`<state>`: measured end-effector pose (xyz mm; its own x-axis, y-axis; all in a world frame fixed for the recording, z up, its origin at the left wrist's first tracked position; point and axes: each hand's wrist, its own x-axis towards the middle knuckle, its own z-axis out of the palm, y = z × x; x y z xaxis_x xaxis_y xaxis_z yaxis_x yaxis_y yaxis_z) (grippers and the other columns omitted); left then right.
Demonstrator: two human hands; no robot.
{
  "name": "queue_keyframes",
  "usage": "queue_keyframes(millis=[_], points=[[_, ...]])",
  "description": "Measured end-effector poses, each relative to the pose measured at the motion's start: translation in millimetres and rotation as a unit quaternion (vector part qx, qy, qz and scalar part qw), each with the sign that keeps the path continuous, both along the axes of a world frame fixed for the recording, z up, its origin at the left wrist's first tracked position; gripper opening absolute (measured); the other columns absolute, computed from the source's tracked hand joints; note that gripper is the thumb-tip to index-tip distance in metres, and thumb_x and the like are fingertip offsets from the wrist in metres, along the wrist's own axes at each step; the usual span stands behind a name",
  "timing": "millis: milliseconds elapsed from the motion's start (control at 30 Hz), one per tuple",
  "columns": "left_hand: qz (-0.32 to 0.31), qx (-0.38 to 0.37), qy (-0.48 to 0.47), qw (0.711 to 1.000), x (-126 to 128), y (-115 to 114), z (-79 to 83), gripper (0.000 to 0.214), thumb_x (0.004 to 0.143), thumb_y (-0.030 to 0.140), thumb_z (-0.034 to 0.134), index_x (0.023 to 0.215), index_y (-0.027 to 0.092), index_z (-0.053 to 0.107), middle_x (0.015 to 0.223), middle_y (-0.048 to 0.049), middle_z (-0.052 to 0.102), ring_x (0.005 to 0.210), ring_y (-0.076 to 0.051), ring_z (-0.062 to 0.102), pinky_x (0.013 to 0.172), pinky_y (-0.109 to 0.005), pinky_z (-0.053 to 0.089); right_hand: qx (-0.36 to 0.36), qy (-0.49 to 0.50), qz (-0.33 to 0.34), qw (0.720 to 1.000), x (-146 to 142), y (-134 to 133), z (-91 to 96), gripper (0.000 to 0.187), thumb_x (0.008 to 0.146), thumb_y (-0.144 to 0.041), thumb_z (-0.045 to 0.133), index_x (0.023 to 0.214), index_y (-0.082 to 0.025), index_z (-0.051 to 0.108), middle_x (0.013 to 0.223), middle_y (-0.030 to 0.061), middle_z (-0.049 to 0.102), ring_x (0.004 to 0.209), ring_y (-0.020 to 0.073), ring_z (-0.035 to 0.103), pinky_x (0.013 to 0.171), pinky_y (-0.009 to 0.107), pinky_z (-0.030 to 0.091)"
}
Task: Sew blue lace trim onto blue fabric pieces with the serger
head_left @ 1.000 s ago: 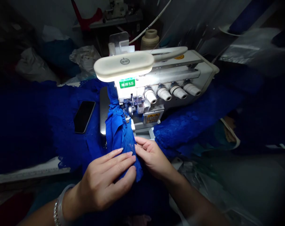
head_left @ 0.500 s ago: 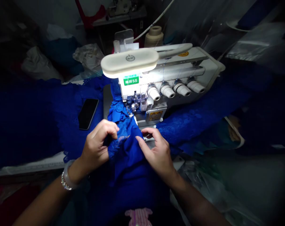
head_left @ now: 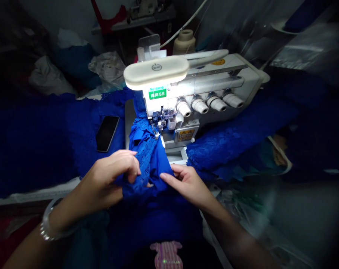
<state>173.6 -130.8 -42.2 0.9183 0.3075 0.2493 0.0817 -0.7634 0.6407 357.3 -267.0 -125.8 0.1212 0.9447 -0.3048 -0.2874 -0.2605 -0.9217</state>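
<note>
A strip of blue lace fabric [head_left: 148, 157] runs from under the presser foot [head_left: 157, 129] of a white overlock sewing machine [head_left: 214, 89] down toward me. My left hand [head_left: 106, 181] is closed, pinching the fabric's left edge just in front of the machine. On the right side of the strip my right hand [head_left: 187, 183] holds the cloth, fingers curled with the thumb on top. Both hands sit close together below the foot.
A white lamp head [head_left: 156, 73] glows above the needle area. A black phone [head_left: 107, 133] lies on blue fabric left of the machine. More blue lace [head_left: 236, 134] is heaped at the right. A thread cone [head_left: 184, 40] stands behind the machine; plastic bags lie around.
Both hands have drawn back toward me and closer together, gathering the fabric. The left hand went from lying flat, to a pinch, to gripping the edge lower down.
</note>
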Motion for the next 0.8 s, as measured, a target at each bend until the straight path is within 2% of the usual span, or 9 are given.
queue_keyframes(millis=[100, 200, 333, 467, 533, 633, 733, 800], points=[[0.009, -0.113, 0.036, 0.993, -9, -13, 10.9, 0.021, 0.078, 0.01, 0.071, 0.079, 0.02, 0.052, 0.078, 0.0029, 0.065, 0.072, -0.011, 0.064, 0.083, -0.026, 0.055, 0.0, -0.026, 0.066, 0.997, -1, -20, 5.7, 0.028, 0.078, -0.042, 0.074, 0.08, -0.014, 0.073, 0.078, 0.0036, 0.071, 0.077, 0.0196, 0.065, 0.07, 0.029, 0.052], [0.076, -0.151, 0.033, 0.985, -13, -14, 9.1, 0.016, 0.075, 0.016, 0.073, 0.087, 0.021, 0.063, 0.078, 0.001, 0.069, 0.068, -0.013, 0.066, 0.062, -0.02, 0.054, -0.043, 0.044, 0.109, 0.992, -6, -38, 1.6, 0.032, 0.077, -0.045, 0.075, 0.08, -0.013, 0.073, 0.074, 0.003, 0.071, 0.067, 0.0156, 0.063, 0.062, 0.026, 0.051], [0.218, -0.173, 0.069, 0.958, -25, -9, -12.1, 0.017, 0.071, 0.028, 0.077, 0.081, 0.019, 0.067, 0.072, 0.0012, 0.069, 0.059, -0.014, 0.064, 0.051, -0.019, 0.05, -0.067, 0.083, 0.077, 0.991, -16, -57, -10.3, 0.033, 0.077, -0.046, 0.075, 0.08, -0.013, 0.073, 0.074, 0.0021, 0.07, 0.063, 0.0116, 0.06, 0.061, 0.023, 0.049], [0.248, -0.146, 0.127, 0.949, -51, -25, -35.0, 0.029, 0.071, 0.043, 0.079, 0.078, 0.017, 0.068, 0.061, 0.003, 0.064, 0.051, -0.012, 0.058, 0.046, -0.019, 0.047, -0.075, 0.086, 0.009, 0.993, -26, -76, -14.5, 0.03, 0.077, -0.044, 0.076, 0.079, -0.015, 0.072, 0.071, 0.0002, 0.07, 0.062, 0.0105, 0.06, 0.06, 0.021, 0.048], [0.265, -0.09, 0.095, 0.955, -62, -45, -40.6, 0.03, 0.073, 0.045, 0.078, 0.079, 0.017, 0.069, 0.062, 0.0034, 0.064, 0.052, -0.011, 0.059, 0.048, -0.02, 0.048, -0.07, 0.066, -0.035, 0.995, -31, -86, -14.4, 0.027, 0.076, -0.042, 0.077, 0.074, -0.015, 0.07, 0.066, -0.0015, 0.068, 0.058, 0.0093, 0.058, 0.058, 0.02, 0.047], [0.266, 0.016, -0.048, 0.963, -66, -82, -43.0, 0.019, 0.075, 0.031, 0.08, 0.086, 0.019, 0.069, 0.076, 0.0019, 0.068, 0.067, -0.013, 0.065, 0.065, -0.024, 0.056, -0.05, 0.03, -0.053, 0.997, -41, -99, -13.1, 0.023, 0.077, -0.038, 0.076, 0.076, -0.016, 0.071, 0.067, -0.0005, 0.069, 0.061, 0.0103, 0.061, 0.06, 0.02, 0.049], [0.167, 0.129, -0.141, 0.967, -55, -114, -46.0, 0.007, 0.085, 0.015, 0.068, 0.091, 0.02, 0.07, 0.094, -0.0033, 0.07, 0.097, -0.019, 0.067, 0.097, -0.04, 0.052, -0.04, 0.019, -0.063, 0.997, -49, -109, -10.0, 0.02, 0.077, -0.036, 0.076, 0.08, -0.017, 0.074, 0.071, 0.0015, 0.072, 0.063, 0.0121, 0.066, 0.061, 0.022, 0.052], [0.077, 0.173, -0.143, 0.971, -44, -129, -52.0, 0.016, 0.094, 0.012, 0.054, 0.098, 0.017, 0.07, 0.101, -0.0066, 0.073, 0.109, -0.02, 0.065, 0.105, -0.043, 0.044, -0.031, 0.026, -0.075, 0.996, -52, -113, -7.2, 0.018, 0.075, -0.034, 0.077, 0.081, -0.017, 0.074, 0.072, 0.002, 0.074, 0.064, 0.0127, 0.067, 0.063, 0.022, 0.055]])
